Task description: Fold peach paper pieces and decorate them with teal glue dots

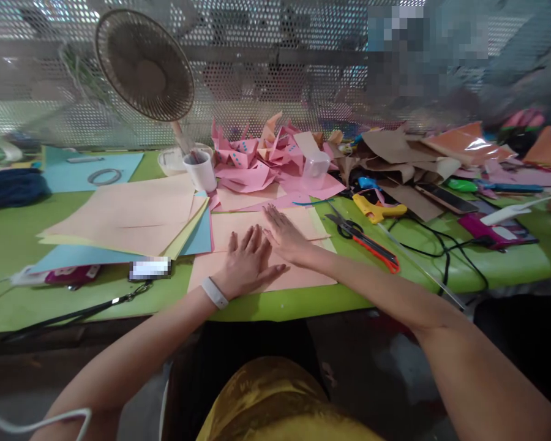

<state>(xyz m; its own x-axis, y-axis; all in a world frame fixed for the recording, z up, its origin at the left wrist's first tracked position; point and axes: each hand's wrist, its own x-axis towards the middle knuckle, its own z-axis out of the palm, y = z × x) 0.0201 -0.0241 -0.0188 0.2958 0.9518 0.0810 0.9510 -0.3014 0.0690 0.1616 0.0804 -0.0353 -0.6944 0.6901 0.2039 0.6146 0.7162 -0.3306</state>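
Both of my hands lie flat on a peach paper sheet [312, 275] near the table's front edge. My left hand [247, 263] has its fingers spread and the thumb pointing right; a pale band circles the wrist. Just beyond and to the right, my right hand [284, 236] presses down with stretched fingers, close to a fold or edge across the paper. A yellow sheet shows a little from under the peach one at the right. To the left lies a stack of peach paper [119, 208] over yellow and blue sheets.
Right of my hands lie scissors [349, 228], an orange cutter [376, 248] and a yellow glue gun [379, 209] with cables. Pink folded papers [252, 156], a white cup [201, 171] and a fan [144, 67] stand behind. A lanyard [82, 312] lies front left.
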